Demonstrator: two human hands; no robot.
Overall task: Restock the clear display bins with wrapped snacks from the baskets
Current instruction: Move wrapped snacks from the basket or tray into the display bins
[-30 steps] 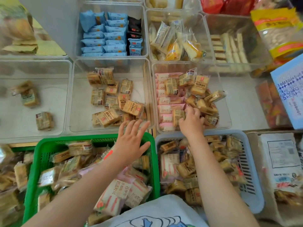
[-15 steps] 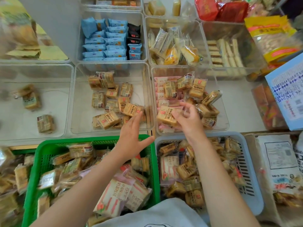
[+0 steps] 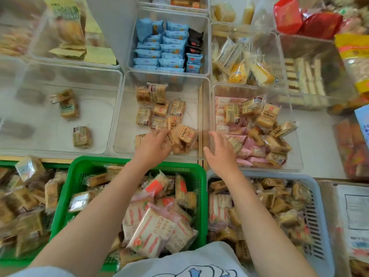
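Reaching into the middle clear bin [image 3: 119, 120] at the centre of the frame, the left hand [image 3: 151, 146] sits at its near right corner among tan wrapped snacks [image 3: 184, 134]; motion blur hides its fingers [image 3: 161, 134], so I cannot tell whether they grasp a packet or merely touch the pile. Just beside it to the right, the right hand [image 3: 221, 154] hovers over the near left corner of the neighbouring clear bin [image 3: 295, 148], fingers spread and released, holding nothing. That bin holds pink packets [image 3: 229, 129] under a loose heap of tan ones.

Below the hands, in the lower half of the frame, stand the supply baskets: a green basket [image 3: 201, 196] under the left forearm, filled with white-and-orange packets [image 3: 151, 230] and tan ones, and a grey basket [image 3: 319, 222] under the right forearm, filled with tan packets. At middle left a third clear bin [image 3: 111, 108] holds only a few packets well apart.

The step in hand seems to be placing or tidying packets in the middle bin. Next, the free right hand would likely need to drop back to the grey basket, gather more tan packets and carry them forward; the sparse left bin looks most in need.
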